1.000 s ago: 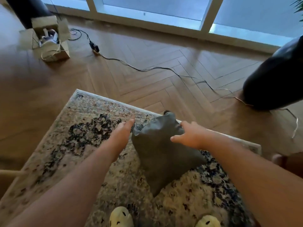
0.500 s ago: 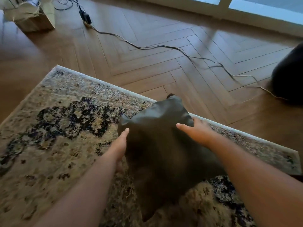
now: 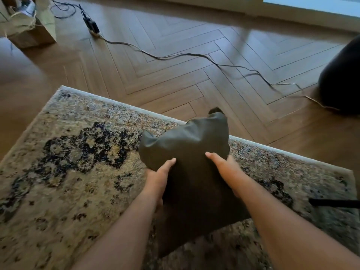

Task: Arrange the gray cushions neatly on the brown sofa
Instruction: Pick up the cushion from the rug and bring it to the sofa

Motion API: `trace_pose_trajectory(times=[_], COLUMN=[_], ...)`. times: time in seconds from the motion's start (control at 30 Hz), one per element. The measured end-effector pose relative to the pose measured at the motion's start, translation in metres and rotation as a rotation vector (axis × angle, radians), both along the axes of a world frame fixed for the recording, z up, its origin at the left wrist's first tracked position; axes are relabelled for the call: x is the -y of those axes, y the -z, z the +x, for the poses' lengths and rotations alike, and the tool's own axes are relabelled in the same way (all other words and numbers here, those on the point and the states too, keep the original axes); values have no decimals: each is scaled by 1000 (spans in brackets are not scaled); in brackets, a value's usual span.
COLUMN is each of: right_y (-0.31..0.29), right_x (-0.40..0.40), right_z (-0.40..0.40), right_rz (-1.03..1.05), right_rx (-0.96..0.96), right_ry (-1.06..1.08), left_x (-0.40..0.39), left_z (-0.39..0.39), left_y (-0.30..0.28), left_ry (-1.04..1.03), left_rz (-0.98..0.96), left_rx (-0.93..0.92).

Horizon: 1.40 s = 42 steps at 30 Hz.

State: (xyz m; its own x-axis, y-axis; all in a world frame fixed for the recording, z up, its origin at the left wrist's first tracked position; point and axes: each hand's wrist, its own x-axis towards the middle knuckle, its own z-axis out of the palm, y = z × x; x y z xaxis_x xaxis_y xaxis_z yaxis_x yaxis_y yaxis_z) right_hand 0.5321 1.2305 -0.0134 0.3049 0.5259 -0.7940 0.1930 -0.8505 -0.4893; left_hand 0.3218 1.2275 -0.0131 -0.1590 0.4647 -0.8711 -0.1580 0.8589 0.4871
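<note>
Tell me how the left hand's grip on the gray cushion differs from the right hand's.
The left hand clasps the gray cushion at its left side, thumb on top; the right hand clasps its right side. The left hand sits lower in the picture, the right hand higher. Both press the cushion from opposite sides.

Both bare arms reach forward, left hand (image 3: 158,177) and right hand (image 3: 224,168) clasping opposite sides, thumbs on top.
</note>
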Motion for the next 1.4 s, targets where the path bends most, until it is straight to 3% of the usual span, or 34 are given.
trace_pose_trajectory(times=[0.13, 0.3, 0.57, 0.83, 1.1, 1.4], right_y=[-47, -156, -384, -606, -757, -845], right_x=[11, 4, 5, 33, 145, 318], right_z=[-9, -15, -10, 34, 91, 146], right_rz=[93, 173, 410, 597, 763, 895], right_rx=[2, -9, 179, 383, 582, 694], right_ry=[48, 90, 234, 545, 749, 936], left_x=[-7, -33, -65, -83, -20, 112], left_z=[0, -4, 14, 82, 184, 284], left_y=[-50, -155, -374, -606, -785, -889], left_ry=[15, 72, 170, 427, 660, 815], left_rz=[116, 162, 305, 565, 790, 906], left_rx=[-23, -26, 109, 244, 397, 594])
